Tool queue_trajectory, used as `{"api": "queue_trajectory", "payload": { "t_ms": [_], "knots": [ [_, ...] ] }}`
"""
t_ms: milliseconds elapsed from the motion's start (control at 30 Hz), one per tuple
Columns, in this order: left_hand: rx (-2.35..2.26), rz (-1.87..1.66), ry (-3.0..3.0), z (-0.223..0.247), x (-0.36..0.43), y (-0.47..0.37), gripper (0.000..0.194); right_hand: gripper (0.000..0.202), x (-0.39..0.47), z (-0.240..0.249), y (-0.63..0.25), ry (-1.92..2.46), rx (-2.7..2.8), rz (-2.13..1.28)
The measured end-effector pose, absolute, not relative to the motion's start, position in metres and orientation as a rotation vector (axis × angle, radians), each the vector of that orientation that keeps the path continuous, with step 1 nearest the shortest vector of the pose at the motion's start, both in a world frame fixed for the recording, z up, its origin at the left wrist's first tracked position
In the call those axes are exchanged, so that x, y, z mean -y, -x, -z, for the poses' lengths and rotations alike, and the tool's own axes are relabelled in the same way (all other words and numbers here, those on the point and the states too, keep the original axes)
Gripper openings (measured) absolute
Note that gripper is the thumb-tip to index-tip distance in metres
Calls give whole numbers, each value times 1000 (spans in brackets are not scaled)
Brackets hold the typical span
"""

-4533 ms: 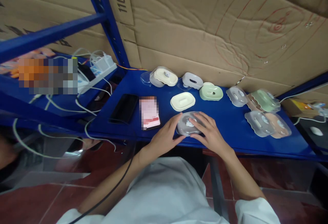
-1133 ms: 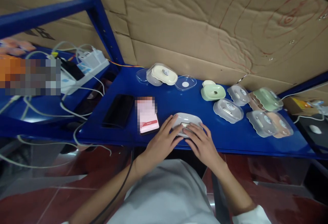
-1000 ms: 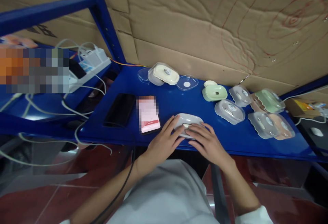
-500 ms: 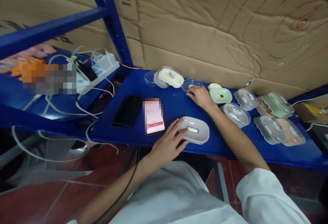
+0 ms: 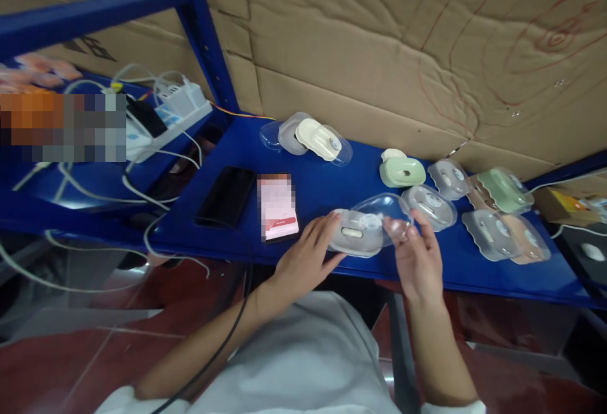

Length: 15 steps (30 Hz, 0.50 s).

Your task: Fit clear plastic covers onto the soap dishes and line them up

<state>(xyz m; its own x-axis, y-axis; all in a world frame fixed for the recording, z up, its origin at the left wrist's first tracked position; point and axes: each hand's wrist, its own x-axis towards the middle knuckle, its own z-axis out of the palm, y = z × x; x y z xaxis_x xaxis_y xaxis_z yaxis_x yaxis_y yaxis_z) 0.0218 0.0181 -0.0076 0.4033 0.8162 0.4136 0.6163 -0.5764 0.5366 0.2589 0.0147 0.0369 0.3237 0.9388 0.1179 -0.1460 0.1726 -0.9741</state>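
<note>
A pale grey oval soap dish point(image 5: 355, 244) with a white slotted piece in its middle lies at the front edge of the blue shelf. My left hand point(image 5: 308, 255) is closed on its left end, thumb at the near side and fingers along the rim. In my right hand point(image 5: 421, 259) is a clear plastic lid point(image 5: 374, 202), pinched at its right end between thumb and fingers. The lid is tilted and overlaps the right part of the dish. Whether it touches the dish, I cannot tell.
A lit phone point(image 5: 279, 208) and a dark phone-like slab point(image 5: 226, 196) lie left. Behind are a cream lid or tray point(image 5: 318, 140) with clear covers and a green soap dish point(image 5: 403, 172). Several covered dishes point(image 5: 490, 234) stand right. A power strip point(image 5: 173, 126) with cables is far left.
My right hand has come from the back of the shelf toward me, bringing the clear lid over to the grey dish. My left hand has stayed at the dish. The view has shifted slightly.
</note>
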Motion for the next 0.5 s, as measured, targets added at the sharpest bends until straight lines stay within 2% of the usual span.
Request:
{"api": "queue_trajectory", "payload": {
  "t_ms": [100, 200, 300, 500],
  "knots": [
    [-1243, -908, -2395, 6, -17, -21, 78, 53, 5, -16, -261, 1281, 1185, -701],
    [-1276, -892, -2414, 7, -16, -21, 71, 51, 17, -4, -270, 1460, 1484, -445],
    [-1336, -908, -2409, 10, -14, -21, 72, 45, 22, 1, -278, 1560, 1681, -252],
    [-1373, -882, -2416, 12, -13, -21, 71, 65, 19, -2, -278, 1423, 2065, -225]
  ]
}}
